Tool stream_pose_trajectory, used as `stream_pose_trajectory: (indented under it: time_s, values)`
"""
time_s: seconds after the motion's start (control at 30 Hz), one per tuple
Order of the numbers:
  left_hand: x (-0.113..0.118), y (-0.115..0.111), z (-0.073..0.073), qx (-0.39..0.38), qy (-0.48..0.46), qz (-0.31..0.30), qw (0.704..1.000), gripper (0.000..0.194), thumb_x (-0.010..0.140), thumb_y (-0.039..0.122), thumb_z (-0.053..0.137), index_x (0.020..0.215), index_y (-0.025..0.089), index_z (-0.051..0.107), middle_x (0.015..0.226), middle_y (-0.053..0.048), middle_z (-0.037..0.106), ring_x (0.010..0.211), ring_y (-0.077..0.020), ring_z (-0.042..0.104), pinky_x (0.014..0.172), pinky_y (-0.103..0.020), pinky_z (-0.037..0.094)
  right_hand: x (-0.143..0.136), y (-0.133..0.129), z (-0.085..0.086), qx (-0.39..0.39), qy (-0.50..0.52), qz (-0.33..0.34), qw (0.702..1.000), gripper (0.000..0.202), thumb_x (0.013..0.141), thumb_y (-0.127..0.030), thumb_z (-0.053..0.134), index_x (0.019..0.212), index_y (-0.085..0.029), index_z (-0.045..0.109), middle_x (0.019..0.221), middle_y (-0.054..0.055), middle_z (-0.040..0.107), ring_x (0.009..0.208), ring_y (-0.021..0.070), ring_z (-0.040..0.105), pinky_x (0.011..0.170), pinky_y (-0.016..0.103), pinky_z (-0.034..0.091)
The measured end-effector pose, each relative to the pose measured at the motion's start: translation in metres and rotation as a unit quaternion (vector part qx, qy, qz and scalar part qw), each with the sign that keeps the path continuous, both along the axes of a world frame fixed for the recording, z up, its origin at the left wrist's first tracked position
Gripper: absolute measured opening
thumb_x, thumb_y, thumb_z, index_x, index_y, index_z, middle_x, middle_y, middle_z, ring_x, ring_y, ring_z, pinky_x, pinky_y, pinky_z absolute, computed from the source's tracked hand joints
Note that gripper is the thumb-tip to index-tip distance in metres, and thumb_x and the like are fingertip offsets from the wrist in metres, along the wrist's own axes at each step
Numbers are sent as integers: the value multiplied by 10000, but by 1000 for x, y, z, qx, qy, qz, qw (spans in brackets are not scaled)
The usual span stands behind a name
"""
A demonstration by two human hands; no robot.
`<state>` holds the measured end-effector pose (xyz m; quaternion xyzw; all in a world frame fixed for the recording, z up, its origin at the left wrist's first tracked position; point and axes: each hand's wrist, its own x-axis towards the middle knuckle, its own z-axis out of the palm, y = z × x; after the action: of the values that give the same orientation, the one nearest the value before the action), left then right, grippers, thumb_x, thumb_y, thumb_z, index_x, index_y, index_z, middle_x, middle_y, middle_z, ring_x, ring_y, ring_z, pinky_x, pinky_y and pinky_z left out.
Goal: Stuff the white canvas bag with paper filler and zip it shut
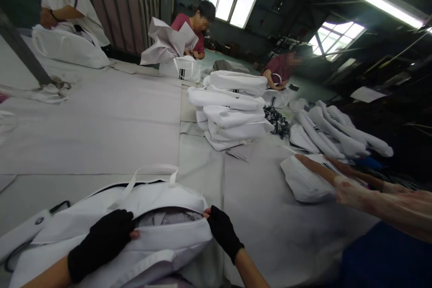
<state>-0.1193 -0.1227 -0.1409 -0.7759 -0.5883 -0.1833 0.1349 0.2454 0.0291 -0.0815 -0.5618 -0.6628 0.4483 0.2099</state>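
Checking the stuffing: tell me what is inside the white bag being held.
Through the white bag's open zip, grey crumpled paper shows. The fabric covers everything deeper.

Stack of folded white bags (232,110) mid-table; rolled white bags (337,132) right; co-worker's hand (351,191) near.
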Motion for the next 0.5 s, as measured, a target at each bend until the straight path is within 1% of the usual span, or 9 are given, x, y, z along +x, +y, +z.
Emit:
stream_pose_trajectory:
  time_s: [0.03, 0.07, 0.1, 0.17, 0.23, 0.3, 0.4, 0.5]
  values:
    - [-2, -4, -3, -8, 2, -8, 1000, 202, 929, 314, 543, 978, 256, 731, 1041, -89, 713, 991, -305, 668, 865, -506, 559, 1, -1, -3, 0, -12, 9, 1000, 254, 825, -424, 570, 885, -200, 672, 884, 53, 721, 830, 220, 676, 760, 363, 558]
    - [-5, -7, -6, -16, 6, -18, 1000, 185, 919, 293, 558, 994, 265, 725, 1059, -82, 709, 1010, -306, 662, 887, -514, 548, 4, -2, -5, 2, -22, 18, 1000, 246, 834, -414, 553, 912, -208, 663, 881, 43, 713, 818, 207, 671, 743, 344, 555]
    - [-8, -10, -9, -26, 10, -28, 999, 184, 913, 275, 563, 1013, 274, 718, 1076, -77, 705, 1023, -306, 657, 903, -519, 540, 6, -1, -8, 9, -34, 26, 999, 261, 843, -402, 537, 981, -216, 658, 904, 41, 706, 822, 198, 667, 741, 333, 552]
    - [-14, -15, -15, -52, 17, -31, 998, 207, 910, 255, 552, 1048, 285, 704, 1115, -69, 694, 1042, -305, 650, 924, -523, 528, 11, 1, -12, 39, -65, 50, 996, 348, 858, -370, 509, 1151, -232, 633, 1003, 59, 685, 890, 197, 660, 799, 342, 548]
    - [-17, -16, -17, -75, 14, -18, 997, 216, 909, 259, 536, 1052, 285, 696, 1145, -66, 683, 1060, -309, 640, 920, -516, 530, 13, 5, -13, 74, -103, 76, 989, 394, 866, -334, 487, 1226, -243, 617, 1090, 83, 653, 985, 213, 643, 874, 372, 530]
    - [-18, -15, -16, -80, 1, 4, 997, 215, 903, 298, 535, 1053, 272, 687, 1177, -74, 668, 1104, -331, 614, 902, -511, 534, 11, 9, -10, 88, -118, 99, 984, 360, 878, -308, 473, 1189, -244, 644, 1115, 86, 637, 1028, 217, 628, 900, 376, 517]
    - [-16, -11, -10, -76, -21, 42, 996, 299, 888, 352, 540, 1147, 240, 639, 1286, -94, 609, 1226, -361, 525, 911, -503, 533, 4, 15, -3, 98, -121, 121, 980, 293, 888, -283, 479, 1115, -242, 660, 1112, 65, 631, 1004, 199, 624, 867, 348, 512]
    - [-14, -9, -9, -66, -20, 59, 996, 369, 886, 352, 524, 1228, 227, 587, 1277, -101, 615, 1214, -353, 532, 871, -469, 556, 0, 22, -6, 117, -151, 139, 972, 232, 894, -263, 472, 1015, -228, 667, 1074, 58, 638, 946, 193, 621, 821, 343, 505]
